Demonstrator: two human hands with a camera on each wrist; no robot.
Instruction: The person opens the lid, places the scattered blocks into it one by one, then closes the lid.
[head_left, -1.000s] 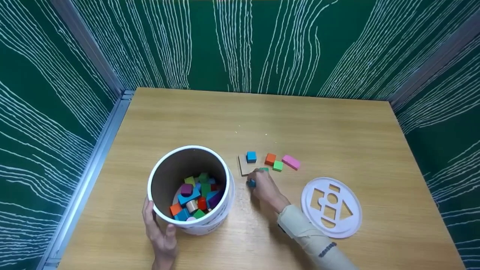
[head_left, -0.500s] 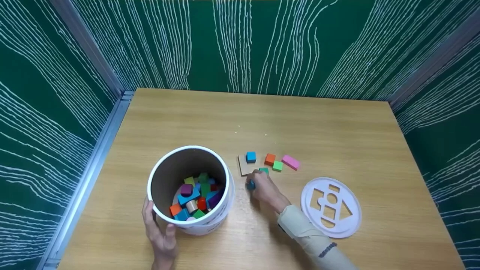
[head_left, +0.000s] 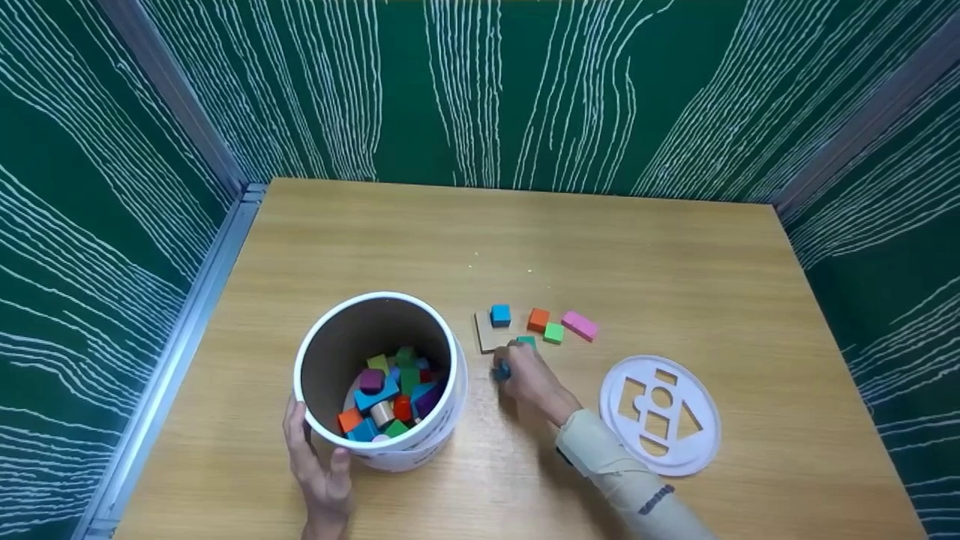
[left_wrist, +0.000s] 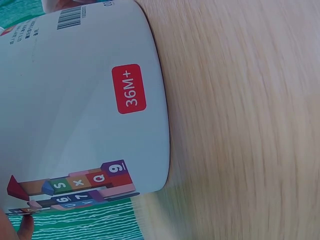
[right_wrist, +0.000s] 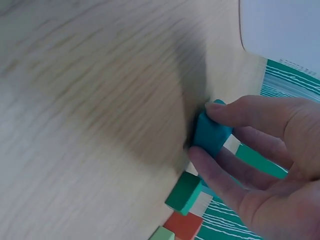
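In the head view my right hand (head_left: 531,379) pinches a small blue block (head_left: 502,370) low over the table, between thumb and fingertips. The right wrist view shows this blue block (right_wrist: 212,131) close up, right at the tabletop. My left hand (head_left: 324,480) rests against the side of a white round bucket (head_left: 457,405), thumb spread from the fingers. Inside lie several coloured blocks (head_left: 377,394), among them purple, blue, orange and green ones. Near my right fingers sit a green block (head_left: 526,340) and a flat plain wooden piece (head_left: 485,335) with a blue cube (head_left: 500,315) at it.
An orange block (head_left: 538,319), a light green block (head_left: 553,333) and a pink oblong block (head_left: 580,325) lie beyond my right hand. A white round lid (head_left: 622,442) with shaped holes lies right of my forearm. Green walls with white lines surround the wooden table (head_left: 637,262).
Both hands stay in nearly the same place. The blue block has turned slightly in my right fingers, and the whole head view has shifted a little.
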